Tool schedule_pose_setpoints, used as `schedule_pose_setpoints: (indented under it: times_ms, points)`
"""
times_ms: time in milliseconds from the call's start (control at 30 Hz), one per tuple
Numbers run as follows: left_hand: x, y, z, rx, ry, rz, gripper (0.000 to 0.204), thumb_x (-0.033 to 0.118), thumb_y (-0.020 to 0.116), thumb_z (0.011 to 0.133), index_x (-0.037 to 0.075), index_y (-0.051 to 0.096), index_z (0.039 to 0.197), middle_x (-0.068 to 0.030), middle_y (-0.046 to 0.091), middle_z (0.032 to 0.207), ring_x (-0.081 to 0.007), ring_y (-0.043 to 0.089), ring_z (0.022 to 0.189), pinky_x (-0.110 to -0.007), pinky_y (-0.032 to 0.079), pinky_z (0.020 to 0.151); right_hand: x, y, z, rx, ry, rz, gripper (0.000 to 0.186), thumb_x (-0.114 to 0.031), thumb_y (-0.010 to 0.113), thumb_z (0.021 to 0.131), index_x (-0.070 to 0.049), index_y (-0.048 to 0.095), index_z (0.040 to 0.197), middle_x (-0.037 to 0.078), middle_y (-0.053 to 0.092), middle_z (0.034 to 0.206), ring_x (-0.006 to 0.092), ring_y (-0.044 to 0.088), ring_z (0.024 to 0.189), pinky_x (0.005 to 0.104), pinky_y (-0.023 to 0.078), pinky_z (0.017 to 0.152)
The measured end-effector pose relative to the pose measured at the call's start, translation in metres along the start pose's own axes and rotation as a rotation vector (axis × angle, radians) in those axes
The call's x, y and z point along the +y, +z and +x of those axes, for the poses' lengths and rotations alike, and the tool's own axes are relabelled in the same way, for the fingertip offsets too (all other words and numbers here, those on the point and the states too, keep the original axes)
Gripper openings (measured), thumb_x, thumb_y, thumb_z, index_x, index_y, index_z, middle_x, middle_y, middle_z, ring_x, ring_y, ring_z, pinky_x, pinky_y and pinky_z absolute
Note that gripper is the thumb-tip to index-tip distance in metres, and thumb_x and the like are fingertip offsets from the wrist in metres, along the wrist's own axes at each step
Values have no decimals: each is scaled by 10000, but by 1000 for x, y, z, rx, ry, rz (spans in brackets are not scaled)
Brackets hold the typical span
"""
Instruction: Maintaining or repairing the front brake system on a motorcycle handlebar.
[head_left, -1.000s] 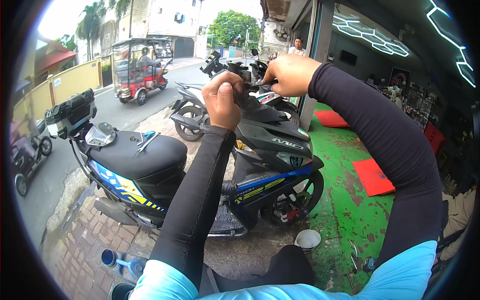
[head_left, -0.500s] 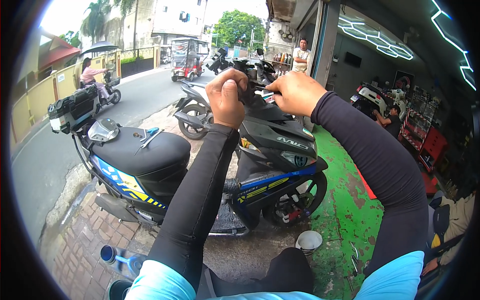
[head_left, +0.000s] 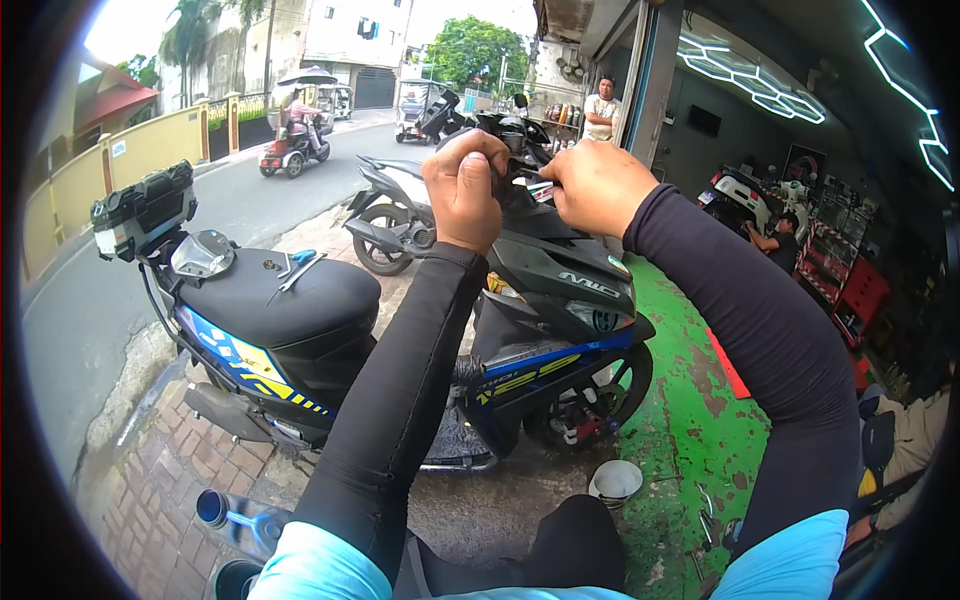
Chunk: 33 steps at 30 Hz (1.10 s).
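Observation:
A black scooter (head_left: 560,280) with blue and yellow trim stands before me, its front to the right. My left hand (head_left: 466,190) is closed at its near handlebar end, fingers curled round what looks like the grip, which the hand mostly hides. Just right of it, my right hand (head_left: 600,190) is closed in a pinch beside the handlebar controls. Something thin is at its fingertips, too small to name. On the scooter's seat (head_left: 290,300) lie a wrench (head_left: 297,278), a blue-handled tool (head_left: 302,257), small metal parts (head_left: 270,265) and a clear-grey cover (head_left: 204,254).
A white bucket (head_left: 615,482) stands below the front wheel, near loose tools (head_left: 706,515) on the green floor. A blue jug (head_left: 240,522) is at lower left. Another scooter (head_left: 395,200) is parked behind. A person (head_left: 601,110) stands by the doorway; another (head_left: 778,240) works inside the shop.
Both hands stay at the handlebar, the left shifting slightly right. On the road, a rider has passed out of view and other three-wheelers have moved along.

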<state>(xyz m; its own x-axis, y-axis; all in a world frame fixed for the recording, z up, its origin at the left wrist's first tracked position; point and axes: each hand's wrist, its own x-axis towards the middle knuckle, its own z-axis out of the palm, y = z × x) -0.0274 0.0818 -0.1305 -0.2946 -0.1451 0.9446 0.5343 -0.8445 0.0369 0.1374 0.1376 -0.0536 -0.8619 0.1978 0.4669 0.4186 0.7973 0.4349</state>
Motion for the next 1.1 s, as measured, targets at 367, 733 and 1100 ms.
schedule_pose_setpoints:
  times_ms: [367, 733, 1100]
  points:
    - [3, 1, 0, 6, -11, -4, 486, 404, 489, 922, -27, 592, 722, -33, 518, 628, -111, 468, 558, -289, 321, 519, -14, -12, 7, -25, 14, -36, 211, -131, 640, 796, -9, 745, 932, 226, 728, 939, 373, 719, 936, 445, 571, 866]
    - [3, 4, -2, 72, -14, -56, 453, 367, 491, 906, -21, 580, 689, -35, 514, 603, -115, 466, 550, -285, 317, 515, -36, -35, 38, -168, -45, -142, 174, -116, 668, 784, -32, 740, 918, 216, 725, 916, 358, 716, 944, 448, 565, 873]
    - [4, 9, -3, 107, -29, -75, 437, 347, 480, 904, -21, 579, 691, -35, 516, 609, -108, 445, 555, -278, 300, 522, 8, -19, 31, -88, -19, 47, 272, -118, 632, 820, -3, 778, 1019, 239, 731, 882, 369, 725, 855, 415, 576, 861]
